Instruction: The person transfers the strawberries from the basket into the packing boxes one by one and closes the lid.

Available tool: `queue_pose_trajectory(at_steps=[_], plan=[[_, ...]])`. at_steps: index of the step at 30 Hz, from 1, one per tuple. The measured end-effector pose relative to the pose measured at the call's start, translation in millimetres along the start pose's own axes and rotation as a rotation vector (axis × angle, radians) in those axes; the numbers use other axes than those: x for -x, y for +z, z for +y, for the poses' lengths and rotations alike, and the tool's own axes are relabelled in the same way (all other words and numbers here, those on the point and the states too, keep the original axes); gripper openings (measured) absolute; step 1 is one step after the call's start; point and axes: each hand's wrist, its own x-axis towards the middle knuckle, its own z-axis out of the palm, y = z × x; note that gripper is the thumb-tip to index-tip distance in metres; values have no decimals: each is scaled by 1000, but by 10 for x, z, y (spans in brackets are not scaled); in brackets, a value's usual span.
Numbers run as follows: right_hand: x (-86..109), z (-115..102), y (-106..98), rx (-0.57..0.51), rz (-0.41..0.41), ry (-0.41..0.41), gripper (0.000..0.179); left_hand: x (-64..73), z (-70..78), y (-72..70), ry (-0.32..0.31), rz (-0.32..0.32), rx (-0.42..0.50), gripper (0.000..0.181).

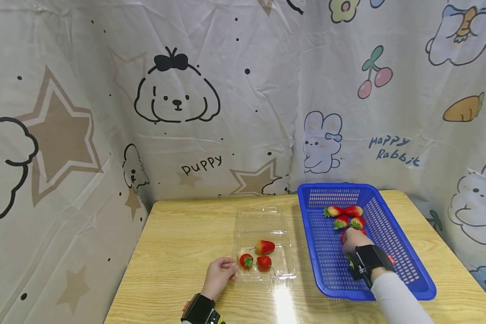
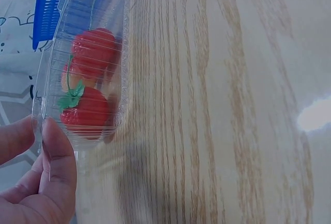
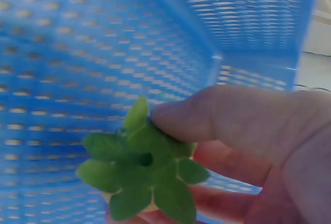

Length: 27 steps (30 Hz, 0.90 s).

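Observation:
My right hand [image 1: 357, 239] reaches down into the blue basket [image 1: 313, 265]. In the right wrist view it grips a strawberry [image 3: 147, 167] with green leaves facing the camera, thumb on one side and fingers curled beneath. Several more strawberries [image 1: 341, 222] lie just beyond that hand, toward the basket's far end. My left hand [image 1: 219, 275] pinches the near left edge of a clear plastic clamshell box [image 2: 57, 22] between thumb and finger. Three strawberries sit inside the box: one [image 1: 265, 247] farther back, one [image 1: 246, 261] at left with green leaves, one [image 1: 264, 263] at right.
The box's clear lid [image 1: 261, 220] lies folded back on the wooden table [image 1: 178, 252]. The basket stands to the right of the box, its tall perforated walls around my right hand. A printed curtain [image 1: 227, 99] hangs behind the table and along its sides.

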Motion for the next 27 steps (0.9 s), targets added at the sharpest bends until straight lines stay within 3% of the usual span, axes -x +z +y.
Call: queue_pose_trajectory(at_steps=[7, 11, 14, 21, 27], plan=[[-15, -287, -361, -16, 40, -117, 3, 29, 70, -14, -8, -12, 23, 28], [-18, -504, -537, -3, 84, -127, 35, -13, -6, -8, -13, 1, 14, 28], [-22, -666, -596, -19, 156, -164, 41, -29, -37, -3, -14, 10, 8, 28], [-12, -1037, -527, -86, 338, -460, 38, -13, -17, 0, -12, 9, 14, 28], [-35, -1301, -286, -115, 337, -711, 40, -18, -18, -7, -20, 8, -7, 29]])
